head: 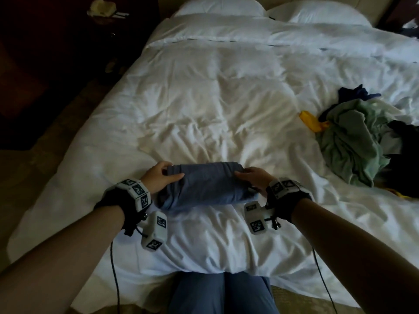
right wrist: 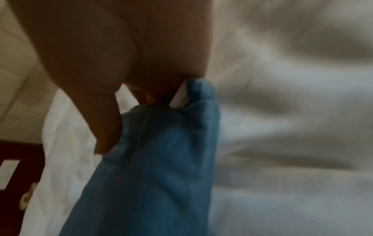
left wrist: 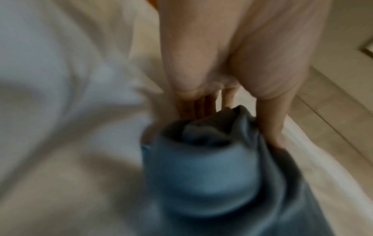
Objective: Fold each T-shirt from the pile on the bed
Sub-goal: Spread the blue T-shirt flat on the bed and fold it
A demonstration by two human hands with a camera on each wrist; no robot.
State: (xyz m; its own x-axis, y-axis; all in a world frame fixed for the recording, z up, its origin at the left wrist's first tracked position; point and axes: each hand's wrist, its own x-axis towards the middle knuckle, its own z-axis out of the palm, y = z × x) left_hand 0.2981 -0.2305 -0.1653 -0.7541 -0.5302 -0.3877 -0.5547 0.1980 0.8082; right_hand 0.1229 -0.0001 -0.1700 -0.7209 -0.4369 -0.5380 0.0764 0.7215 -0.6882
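A blue T-shirt point(head: 206, 185), folded into a thick rectangle, lies on the white bed point(head: 204, 98) near its front edge. My left hand point(head: 162, 177) grips its left end, thumb on top and fingers tucked under the far fold. My right hand point(head: 251, 176) grips the right end the same way. In the left wrist view the blue T-shirt point(left wrist: 203, 172) bunches between thumb and fingers of the left hand point(left wrist: 218, 110). The right wrist view shows the blue T-shirt point(right wrist: 153, 167) pinched by the right hand point(right wrist: 129, 102). The pile of unfolded shirts point(head: 362, 141), green and dark, lies at the right.
A yellow garment point(head: 310, 121) pokes out beside the pile. Two white pillows point(head: 260, 10) lie at the head of the bed. A dark nightstand point(head: 68, 30) stands off the bed's left side. My knees in blue trousers point(head: 222, 293) press against the front edge.
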